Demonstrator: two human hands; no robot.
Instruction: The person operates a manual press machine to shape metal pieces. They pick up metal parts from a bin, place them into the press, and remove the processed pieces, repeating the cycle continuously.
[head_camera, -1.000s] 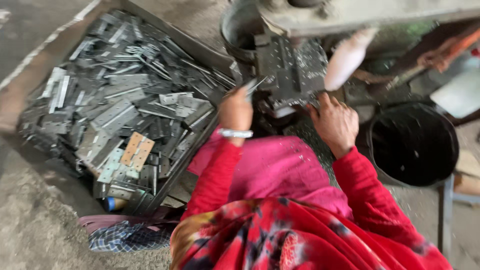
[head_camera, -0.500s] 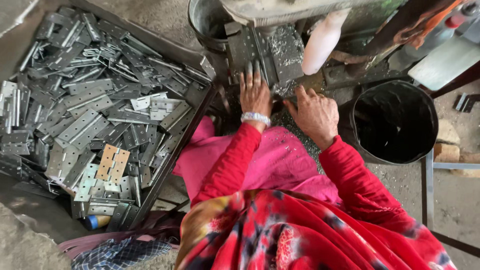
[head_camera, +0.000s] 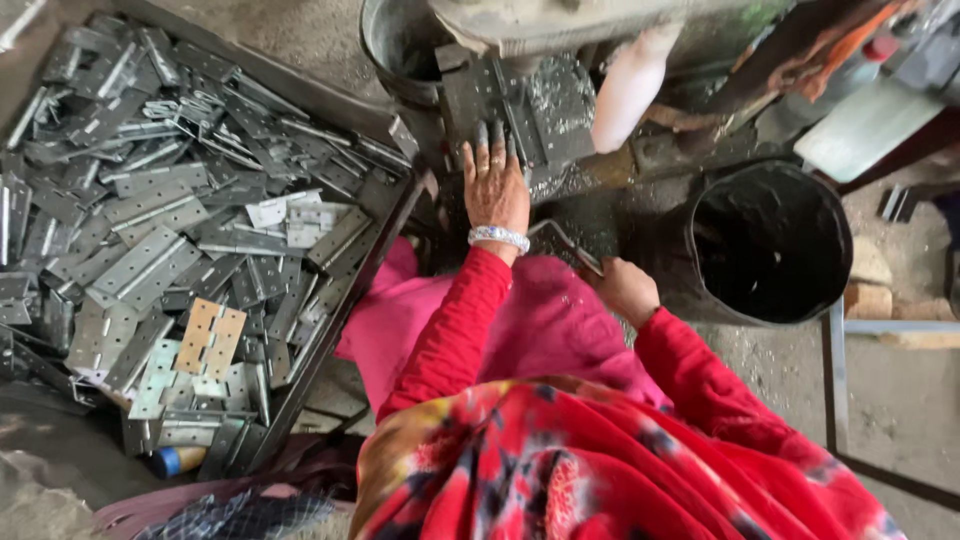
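My left hand, with a beaded bracelet on the wrist, lies flat with fingers stretched on the grey metal bed of a press machine, among metal shavings. Whether a hinge lies under the fingers is hidden. My right hand is closed around the lower end of a bent metal crank handle just in front of the machine. Both arms wear red sleeves above a pink cloth on my lap.
A big flat tray heaped with several grey metal hinges fills the left. A black bucket stands at the right, a white cylinder leans by the machine, and a round metal drum sits behind.
My left hand moved from the tray's edge onto the machine bed and flattened there. My right hand dropped from the bed toward me and closed on the crank handle.
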